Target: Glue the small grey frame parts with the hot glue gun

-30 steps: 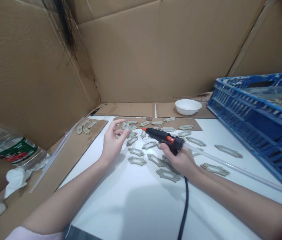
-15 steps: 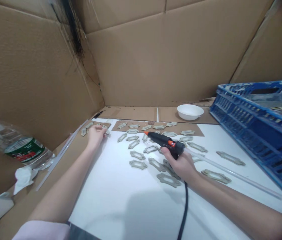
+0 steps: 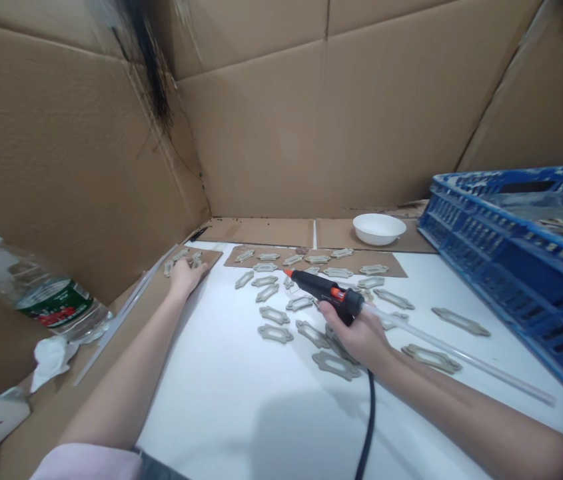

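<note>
Looking out through the head view, I have the right hand (image 3: pixel 360 330) wrapped round a black glue gun (image 3: pixel 322 289) with an orange nozzle, its grip closed about the handle. The gun sits over the middle of the white bench (image 3: pixel 201 387), nozzle pointing left; I can't tell whether the tip touches anything. A long clear glue stick (image 3: pixel 466 355) runs out of its back, and a black cable (image 3: pixel 371 417) hangs below.

The left hand (image 3: pixel 186 275) is at a brown cardboard sheet (image 3: pixel 142 321) on the left, fingers down among small grey-green openwork frames (image 3: pixel 180 255). They hide their own ends, so I can't tell if that grip holds a frame or has let go.

I'd judge the gun light and rigid, best held by its handle, away from a probably hot nozzle. The frames look thin, stiff and light, perhaps slightly slippery; I'd pinch them by the outer edges.

Counting: one gun, one stick, one cable. I make it about twenty-five frames across the bench and its brown cardboard strip (image 3: pixel 397 272), overlaps making that rough, plus at least three by the left hand. Around them: one white bowl (image 3: pixel 379 235), one blue plastic crate (image 3: pixel 481 250), one clear bottle (image 3: pixel 54 293).
</note>
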{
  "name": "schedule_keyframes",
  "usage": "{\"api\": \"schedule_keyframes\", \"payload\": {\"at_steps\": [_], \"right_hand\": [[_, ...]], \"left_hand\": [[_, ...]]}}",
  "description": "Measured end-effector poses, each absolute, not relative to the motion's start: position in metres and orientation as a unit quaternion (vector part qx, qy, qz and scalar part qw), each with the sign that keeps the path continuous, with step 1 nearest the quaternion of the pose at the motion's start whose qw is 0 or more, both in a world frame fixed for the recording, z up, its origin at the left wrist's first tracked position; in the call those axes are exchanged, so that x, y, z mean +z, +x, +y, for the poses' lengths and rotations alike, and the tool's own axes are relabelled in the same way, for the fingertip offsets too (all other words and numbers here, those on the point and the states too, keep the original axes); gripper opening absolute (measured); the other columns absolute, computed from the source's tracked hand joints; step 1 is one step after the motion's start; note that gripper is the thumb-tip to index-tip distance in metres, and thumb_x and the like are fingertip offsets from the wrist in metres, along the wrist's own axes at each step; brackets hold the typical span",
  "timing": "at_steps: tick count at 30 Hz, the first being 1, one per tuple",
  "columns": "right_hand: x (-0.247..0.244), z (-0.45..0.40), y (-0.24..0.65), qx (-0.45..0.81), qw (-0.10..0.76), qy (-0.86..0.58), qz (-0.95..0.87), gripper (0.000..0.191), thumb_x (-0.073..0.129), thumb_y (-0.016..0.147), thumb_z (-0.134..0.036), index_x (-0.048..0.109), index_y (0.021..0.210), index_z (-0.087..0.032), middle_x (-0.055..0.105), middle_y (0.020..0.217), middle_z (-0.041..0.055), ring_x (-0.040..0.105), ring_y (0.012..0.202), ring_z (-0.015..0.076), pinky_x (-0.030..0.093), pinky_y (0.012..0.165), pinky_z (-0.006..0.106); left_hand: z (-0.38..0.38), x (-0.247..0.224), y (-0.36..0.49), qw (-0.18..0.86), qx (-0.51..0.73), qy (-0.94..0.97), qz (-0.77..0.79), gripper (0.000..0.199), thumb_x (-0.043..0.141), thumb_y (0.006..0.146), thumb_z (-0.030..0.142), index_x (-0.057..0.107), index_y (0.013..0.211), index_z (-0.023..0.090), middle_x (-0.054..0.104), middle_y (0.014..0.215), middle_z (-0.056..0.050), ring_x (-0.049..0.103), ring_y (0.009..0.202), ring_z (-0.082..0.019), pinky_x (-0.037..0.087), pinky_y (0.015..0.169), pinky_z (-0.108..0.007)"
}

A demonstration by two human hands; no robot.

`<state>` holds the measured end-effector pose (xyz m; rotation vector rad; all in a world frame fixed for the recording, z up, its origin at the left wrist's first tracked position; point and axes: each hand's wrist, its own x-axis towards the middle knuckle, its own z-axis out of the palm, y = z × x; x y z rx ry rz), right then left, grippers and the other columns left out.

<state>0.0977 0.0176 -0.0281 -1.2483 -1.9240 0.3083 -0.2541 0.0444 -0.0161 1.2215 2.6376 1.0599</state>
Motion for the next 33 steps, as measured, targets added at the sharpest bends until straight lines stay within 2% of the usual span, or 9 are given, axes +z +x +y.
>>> {"api": "schedule_keyframes", "payload": {"at_steps": [3,10,13,15,18,21,27,30,33], "right_hand": [[-0.028,0.017,0.098,0.121,0.399,-0.494,-0.763,0.041,0.038,0.078,-0.051,0.057,0.060,-0.019,0.057,0.059,0.0033,0.055,0.059,0.0190,0.040,0.050,0.027],[-0.028,0.016,0.099,0.143,0.391,-0.501,-0.759,0.041,0.039,0.077,-0.052,0.058,0.064,-0.018,0.058,0.064,0.0044,0.057,0.062,0.0192,0.043,0.055,0.028],[-0.027,0.015,0.098,0.143,0.395,-0.502,-0.756,0.040,0.039,0.077,-0.052,0.056,0.062,-0.019,0.057,0.062,0.0038,0.056,0.061,0.0188,0.042,0.053,0.027],[-0.026,0.015,0.098,0.141,0.401,-0.500,-0.754,0.040,0.039,0.077,-0.051,0.054,0.059,-0.019,0.056,0.060,0.0034,0.055,0.059,0.0184,0.042,0.051,0.027],[-0.026,0.015,0.097,0.135,0.409,-0.496,-0.754,0.039,0.039,0.077,-0.050,0.053,0.057,-0.020,0.055,0.058,0.0029,0.053,0.058,0.0182,0.041,0.050,0.027],[-0.026,0.015,0.098,0.139,0.412,-0.489,-0.756,0.037,0.040,0.076,-0.049,0.054,0.059,-0.020,0.055,0.059,0.0025,0.053,0.058,0.0175,0.042,0.052,0.027],[-0.024,0.015,0.098,0.156,0.396,-0.493,-0.759,0.037,0.039,0.077,-0.049,0.053,0.060,-0.019,0.055,0.059,0.0025,0.054,0.056,0.0164,0.042,0.052,0.026],[-0.024,0.015,0.098,0.161,0.404,-0.493,-0.754,0.035,0.041,0.076,-0.049,0.051,0.060,-0.019,0.055,0.062,0.0031,0.055,0.058,0.0169,0.043,0.053,0.027],[-0.024,0.016,0.098,0.161,0.404,-0.491,-0.755,0.036,0.040,0.076,-0.049,0.048,0.057,-0.020,0.054,0.061,0.0026,0.054,0.058,0.0168,0.042,0.052,0.026]], "left_hand": [[0.044,-0.018,-0.251,-0.013,0.300,0.431,0.851,0.049,0.063,0.062,0.026,0.048,0.107,0.012,0.060,0.103,-0.016,0.055,0.098,-0.027,0.042,0.080,-0.037],[0.040,-0.015,-0.248,-0.090,0.244,0.492,0.831,0.036,0.041,0.074,0.012,0.044,0.110,0.012,0.058,0.103,-0.017,0.052,0.100,-0.028,0.040,0.082,-0.039],[0.037,-0.008,-0.235,-0.115,0.231,0.530,0.807,0.032,0.035,0.079,0.017,0.046,0.109,0.012,0.057,0.104,-0.016,0.051,0.100,-0.027,0.038,0.083,-0.037],[0.036,-0.006,-0.220,-0.108,0.217,0.565,0.788,0.029,0.033,0.082,0.021,0.051,0.104,0.015,0.060,0.097,-0.013,0.055,0.091,-0.025,0.040,0.079,-0.033],[0.033,-0.006,-0.193,-0.077,0.185,0.628,0.752,0.027,0.034,0.083,0.029,0.058,0.088,0.017,0.062,0.085,-0.009,0.057,0.079,-0.022,0.041,0.072,-0.029],[0.029,-0.011,-0.170,-0.057,0.155,0.674,0.721,0.028,0.038,0.081,0.033,0.060,0.079,0.016,0.062,0.083,-0.010,0.056,0.082,-0.023,0.041,0.074,-0.029],[0.026,-0.021,-0.159,-0.060,0.128,0.679,0.720,0.025,0.043,0.078,0.031,0.060,0.079,0.013,0.057,0.085,-0.016,0.053,0.088,-0.028,0.041,0.077,-0.035],[0.028,-0.022,-0.163,-0.057,0.137,0.679,0.719,0.022,0.044,0.077,0.027,0.060,0.080,0.013,0.057,0.087,-0.015,0.052,0.090,-0.027,0.040,0.080,-0.035],[0.028,-0.018,-0.166,-0.048,0.156,0.676,0.718,0.018,0.047,0.074,0.024,0.059,0.081,0.014,0.057,0.089,-0.013,0.053,0.087,-0.025,0.041,0.077,-0.032]]}}
